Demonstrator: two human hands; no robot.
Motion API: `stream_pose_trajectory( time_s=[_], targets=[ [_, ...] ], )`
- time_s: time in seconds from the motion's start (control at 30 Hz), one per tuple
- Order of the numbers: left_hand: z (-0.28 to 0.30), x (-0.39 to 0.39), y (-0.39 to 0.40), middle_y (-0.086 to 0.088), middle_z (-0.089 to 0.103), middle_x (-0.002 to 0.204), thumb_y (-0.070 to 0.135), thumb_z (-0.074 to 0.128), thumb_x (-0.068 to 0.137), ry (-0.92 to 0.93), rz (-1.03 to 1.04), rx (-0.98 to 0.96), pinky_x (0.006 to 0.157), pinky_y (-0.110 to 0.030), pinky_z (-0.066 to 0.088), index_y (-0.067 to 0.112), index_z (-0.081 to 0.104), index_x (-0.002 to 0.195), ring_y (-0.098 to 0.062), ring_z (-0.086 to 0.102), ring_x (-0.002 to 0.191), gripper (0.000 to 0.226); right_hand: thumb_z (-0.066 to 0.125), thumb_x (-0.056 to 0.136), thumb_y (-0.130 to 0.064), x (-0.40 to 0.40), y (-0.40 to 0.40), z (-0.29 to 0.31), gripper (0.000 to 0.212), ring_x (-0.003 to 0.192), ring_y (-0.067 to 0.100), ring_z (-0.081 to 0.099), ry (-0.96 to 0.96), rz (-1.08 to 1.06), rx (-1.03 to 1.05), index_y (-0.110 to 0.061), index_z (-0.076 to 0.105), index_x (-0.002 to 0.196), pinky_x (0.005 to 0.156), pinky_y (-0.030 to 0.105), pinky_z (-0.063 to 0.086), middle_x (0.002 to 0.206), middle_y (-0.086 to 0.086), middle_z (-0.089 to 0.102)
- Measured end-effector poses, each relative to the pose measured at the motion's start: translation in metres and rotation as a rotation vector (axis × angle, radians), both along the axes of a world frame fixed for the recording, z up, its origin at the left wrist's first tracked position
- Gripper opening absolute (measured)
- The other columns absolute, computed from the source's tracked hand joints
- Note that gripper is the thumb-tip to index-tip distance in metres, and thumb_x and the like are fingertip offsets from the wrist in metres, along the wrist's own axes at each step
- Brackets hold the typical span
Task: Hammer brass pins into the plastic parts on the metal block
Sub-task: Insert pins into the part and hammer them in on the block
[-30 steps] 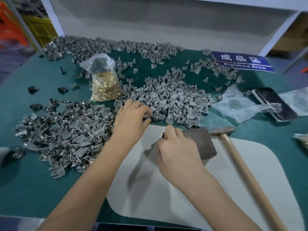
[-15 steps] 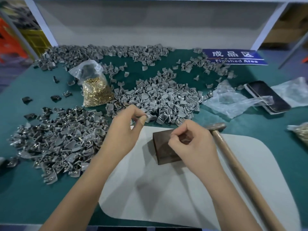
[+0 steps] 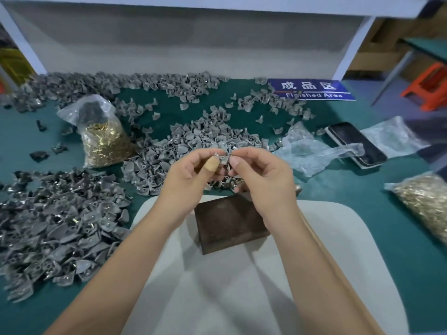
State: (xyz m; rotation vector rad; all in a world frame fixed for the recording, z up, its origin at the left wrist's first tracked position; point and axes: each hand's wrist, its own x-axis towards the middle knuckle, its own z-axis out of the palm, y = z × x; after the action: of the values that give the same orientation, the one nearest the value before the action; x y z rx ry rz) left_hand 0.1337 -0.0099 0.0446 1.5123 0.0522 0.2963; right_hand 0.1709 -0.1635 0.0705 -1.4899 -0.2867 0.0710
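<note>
- One green worktop (image 3: 362,213) fills the view, white wall panel behind it.
- Pale grey mat (image 3: 314,274) lies on the near part of the worktop, under both forearms.
- Three spreads of grey plastic parts: big heap at left (image 3: 55,226), middle pile (image 3: 193,139) beyond the hands, long band along the far edge (image 3: 145,81).
- Metal block (image 3: 225,223), dark brown, sits on the mat's far end, top face bare, partly covered by right wrist.
- Bag of brass pins (image 3: 104,139) upright at left-centre; second bag of pins (image 3: 420,204) at right edge.
- Crumpled clear plastic bag (image 3: 312,153) right of the middle pile, phone (image 3: 355,143) just beside it.
- Blue "Finished Area" sign (image 3: 312,89) flat at the far right.
- Hammer: only a bit of head (image 3: 298,189) shows by the right hand; handle hidden behind right forearm.
- Left hand (image 3: 191,170) and right hand (image 3: 263,175) raised above the block, fingers curled, fingertips meeting.
- Both pinch one small grey plastic part (image 3: 223,158) between thumbs and forefingers; can't tell if a pin is in it.
</note>
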Motion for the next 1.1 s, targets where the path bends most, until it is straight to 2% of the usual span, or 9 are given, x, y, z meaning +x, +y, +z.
stream_pose_trajectory(
  time_s=[0.1,0.17,0.27,0.4,0.53,0.67,0.83,1.0,1.1],
  targets=[
    [-0.002,0.004,0.004,-0.001,0.078,0.093,0.024,0.067,0.096,-0.082,0.075,0.054,0.075,-0.021,0.057,0.028,0.073,0.106,-0.015,0.074,0.085,0.013,0.076,0.090,-0.013,0.011,0.004,-0.001,0.024,0.062,0.008,0.061,-0.073,-0.016,-0.056,-0.037,0.080,0.088,0.047,0.026,0.053,0.083,-0.003,0.076],
    [-0.007,0.004,0.004,-0.002,0.078,0.091,0.025,0.070,0.093,-0.110,0.111,0.061,0.074,-0.022,0.058,0.030,0.074,0.102,-0.019,0.075,0.084,0.011,0.076,0.091,-0.014,0.015,0.007,-0.008,0.022,0.063,0.004,0.061,-0.079,-0.027,-0.074,-0.036,0.080,0.090,0.050,0.022,0.052,0.077,-0.008,0.075],
    [-0.014,0.002,0.005,0.004,0.078,0.090,0.023,0.070,0.095,-0.121,0.151,0.123,0.073,-0.025,0.059,0.035,0.074,0.102,-0.018,0.075,0.084,0.014,0.075,0.092,-0.017,0.014,0.006,-0.017,0.017,0.072,0.000,0.065,-0.130,-0.056,-0.145,-0.033,0.080,0.095,0.066,0.016,0.050,0.076,-0.017,0.073],
    [-0.019,-0.003,0.001,0.009,0.077,0.096,0.025,0.068,0.097,-0.163,0.205,0.189,0.077,-0.024,0.059,0.034,0.072,0.106,-0.014,0.074,0.091,0.013,0.075,0.092,-0.012,0.013,0.003,-0.019,0.017,0.093,0.010,0.069,-0.280,-0.023,-0.235,-0.028,0.078,0.098,0.083,0.021,0.052,0.095,-0.006,0.074],
    [-0.024,-0.007,-0.005,0.010,0.076,0.100,0.025,0.071,0.095,-0.182,0.213,0.192,0.085,-0.030,0.059,0.034,0.072,0.104,-0.016,0.073,0.097,0.013,0.074,0.092,-0.010,0.011,0.004,-0.020,0.018,0.094,0.010,0.068,-0.320,0.004,-0.254,-0.027,0.077,0.097,0.085,0.019,0.049,0.097,-0.002,0.071],
    [-0.026,-0.009,-0.005,0.012,0.076,0.099,0.024,0.070,0.096,-0.178,0.235,0.216,0.085,-0.036,0.059,0.033,0.071,0.104,-0.014,0.073,0.096,0.012,0.075,0.092,-0.009,0.012,0.002,-0.021,0.014,0.094,0.010,0.067,-0.334,0.036,-0.309,-0.021,0.079,0.098,0.085,0.018,0.048,0.096,-0.001,0.071],
    [-0.024,-0.012,-0.007,0.009,0.077,0.097,0.023,0.071,0.095,-0.191,0.232,0.202,0.085,-0.044,0.060,0.026,0.073,0.105,-0.018,0.075,0.093,0.011,0.074,0.092,-0.009,0.009,0.000,-0.022,0.018,0.090,0.011,0.067,-0.363,0.024,-0.309,-0.026,0.078,0.097,0.083,0.016,0.047,0.092,-0.003,0.072],
    [-0.022,-0.014,-0.008,0.010,0.077,0.096,0.023,0.072,0.094,-0.216,0.222,0.226,0.083,-0.042,0.061,0.030,0.073,0.104,-0.019,0.075,0.089,0.012,0.075,0.092,-0.011,0.010,-0.004,-0.019,0.015,0.089,0.012,0.066,-0.322,0.043,-0.315,-0.025,0.079,0.097,0.082,0.016,0.047,0.092,-0.001,0.072],
    [-0.020,-0.015,-0.007,0.014,0.076,0.096,0.019,0.072,0.094,-0.266,0.230,0.302,0.084,-0.032,0.060,0.037,0.071,0.104,-0.013,0.074,0.091,0.020,0.076,0.091,-0.013,0.008,-0.007,-0.017,0.015,0.086,0.011,0.064,-0.394,0.025,-0.374,-0.026,0.080,0.097,0.077,0.015,0.045,0.090,-0.003,0.071]
  ],
)
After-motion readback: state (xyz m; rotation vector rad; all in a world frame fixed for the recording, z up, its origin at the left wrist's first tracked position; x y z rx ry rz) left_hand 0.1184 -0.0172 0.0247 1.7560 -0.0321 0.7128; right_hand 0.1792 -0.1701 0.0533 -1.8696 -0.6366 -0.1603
